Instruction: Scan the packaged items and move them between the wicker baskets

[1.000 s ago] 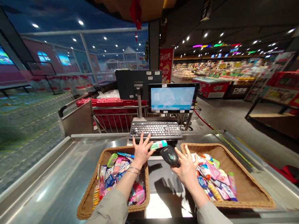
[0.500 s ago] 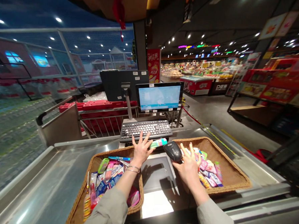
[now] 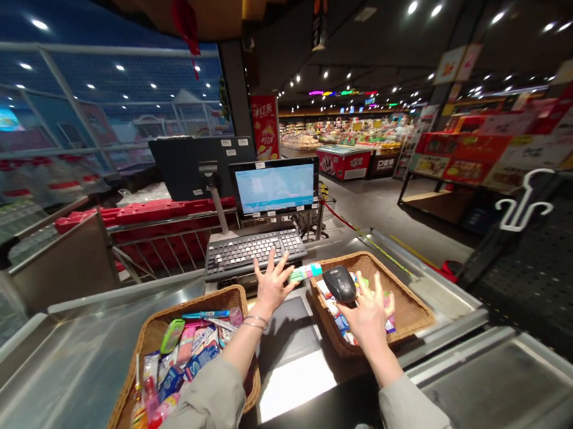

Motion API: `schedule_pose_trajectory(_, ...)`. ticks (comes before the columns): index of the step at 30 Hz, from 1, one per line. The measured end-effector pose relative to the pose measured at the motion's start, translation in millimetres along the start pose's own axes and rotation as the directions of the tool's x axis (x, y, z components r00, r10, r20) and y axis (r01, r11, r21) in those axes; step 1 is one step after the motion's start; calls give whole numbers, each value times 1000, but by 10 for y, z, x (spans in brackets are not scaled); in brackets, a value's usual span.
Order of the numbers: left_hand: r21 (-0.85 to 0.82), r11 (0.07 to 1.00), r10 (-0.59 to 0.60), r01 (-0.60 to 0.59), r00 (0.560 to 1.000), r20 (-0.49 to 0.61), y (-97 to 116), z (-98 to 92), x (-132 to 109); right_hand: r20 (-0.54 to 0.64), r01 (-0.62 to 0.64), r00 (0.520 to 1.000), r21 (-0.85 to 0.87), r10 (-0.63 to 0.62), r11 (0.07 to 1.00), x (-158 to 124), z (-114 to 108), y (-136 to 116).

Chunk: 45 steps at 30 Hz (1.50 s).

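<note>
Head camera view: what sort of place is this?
Most likely a supermarket checkout. A till screen and keyboard stand at a steel counter, the right hand holds a barcode scanner, and lit display shelves of goods fill the hall behind.

A red banner [image 3: 264,126] on the pillar [image 3: 235,95] behind the monitor [image 3: 275,186] carries large white Chinese characters, too blurred to read for certain. A dark cabinet [image 3: 384,164] far behind shows white lettering that starts with a "D". The white stickers [image 3: 260,214] on the monitor's rim are too small to read, as is the print on the pack [image 3: 305,272] in the left hand [image 3: 271,286] and on the packets [image 3: 188,357] in the wicker baskets [image 3: 416,310].
</note>
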<state>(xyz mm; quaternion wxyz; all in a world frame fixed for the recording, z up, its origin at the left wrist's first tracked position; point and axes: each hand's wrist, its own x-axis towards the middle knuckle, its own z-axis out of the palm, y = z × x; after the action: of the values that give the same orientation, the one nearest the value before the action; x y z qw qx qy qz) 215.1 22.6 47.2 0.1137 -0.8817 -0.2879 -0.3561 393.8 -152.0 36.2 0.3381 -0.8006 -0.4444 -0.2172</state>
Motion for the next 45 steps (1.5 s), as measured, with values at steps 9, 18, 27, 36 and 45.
schedule_pose_trajectory(9,-67,995,72,-72,997,0,244,109,125,5,-92,996,-79,93,993,-20,-126,262)
schedule_pose_trajectory(18,-112,986,124,-121,992,19,403,186,189,-59,-153,987,-117,147,981,-55,-254,479)
schedule_pose_trajectory(27,-170,969,194,-182,979,59,569,332,255,-87,-243,969,-153,231,958,-127,-308,709)
schedule_pose_trajectory(36,-243,934,288,-263,955,74,877,500,305,-108,-306,951,-178,291,935,-175,-421,879)
schedule_pose_trajectory(45,-231,950,240,-209,964,112,1001,579,281,-98,-303,952,-195,289,933,-166,-391,887)
